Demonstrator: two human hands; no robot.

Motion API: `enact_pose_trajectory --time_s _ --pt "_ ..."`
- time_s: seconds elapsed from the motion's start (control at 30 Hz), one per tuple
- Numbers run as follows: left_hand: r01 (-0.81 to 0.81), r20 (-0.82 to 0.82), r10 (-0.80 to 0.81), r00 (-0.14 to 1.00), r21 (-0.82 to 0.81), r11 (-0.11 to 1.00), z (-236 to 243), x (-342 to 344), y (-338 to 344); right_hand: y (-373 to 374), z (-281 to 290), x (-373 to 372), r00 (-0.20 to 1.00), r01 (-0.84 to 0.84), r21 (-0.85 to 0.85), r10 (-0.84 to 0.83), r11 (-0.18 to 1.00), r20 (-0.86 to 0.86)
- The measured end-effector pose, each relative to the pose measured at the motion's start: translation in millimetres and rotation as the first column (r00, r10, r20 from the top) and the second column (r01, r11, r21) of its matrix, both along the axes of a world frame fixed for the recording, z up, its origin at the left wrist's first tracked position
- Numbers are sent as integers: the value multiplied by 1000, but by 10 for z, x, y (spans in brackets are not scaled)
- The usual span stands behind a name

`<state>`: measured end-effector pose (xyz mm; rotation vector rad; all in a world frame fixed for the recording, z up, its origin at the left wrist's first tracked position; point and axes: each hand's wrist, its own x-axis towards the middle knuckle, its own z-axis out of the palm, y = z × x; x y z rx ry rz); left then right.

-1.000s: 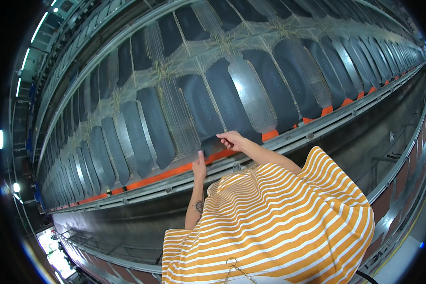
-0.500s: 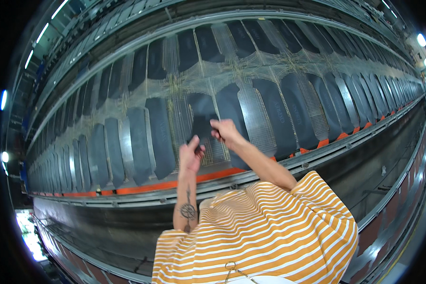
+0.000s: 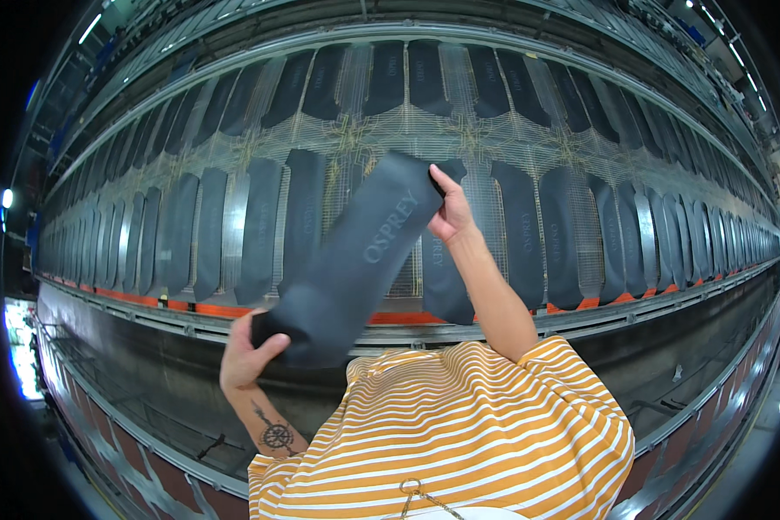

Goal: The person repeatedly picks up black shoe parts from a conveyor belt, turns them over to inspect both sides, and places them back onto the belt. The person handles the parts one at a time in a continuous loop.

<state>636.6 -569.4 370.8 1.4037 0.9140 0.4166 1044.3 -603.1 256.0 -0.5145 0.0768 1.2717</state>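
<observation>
A dark grey fabric panel with lettering along it is stretched at a slant between my two hands, lifted off the long table. My left hand grips its near left corner, thumb on top, past the table's front edge. At the panel's far right end, my right hand pinches the corner between thumb and fingers. Beneath and beside it, similar panels lie in two rows; one panel sits just under my right forearm, partly covered. Another panel lies to the left of the held one.
The long table has a see-through surface with yellowish grid lines between the rows. Along its front run an orange strip and a metal rail. Metal framework spans the far side. Dark flooring shows below the rail.
My hands have spread apart, the left toward me and leftward, the right up and rightward. The panel has come up off the table between them. The view has shifted slightly.
</observation>
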Motion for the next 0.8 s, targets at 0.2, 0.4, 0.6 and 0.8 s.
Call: enact_pose_trajectory --time_s 0.2,0.4,0.6,0.8 --pt "-730 229 707 669 23 683 75 -717 35 -381 782 -470 887 178 -107 -112 978 449" --pt "-811 327 791 516 484 329 206 -444 -235 -793 1146 -726 759 277 10 -225 961 611" --pt "-618 351 784 512 785 52 218 -167 -499 -1056 1306 -813 712 310 141 -327 940 621" --pt "-871 475 801 363 478 111 258 -270 -460 -1105 1280 -784 732 353 124 -356 927 582"
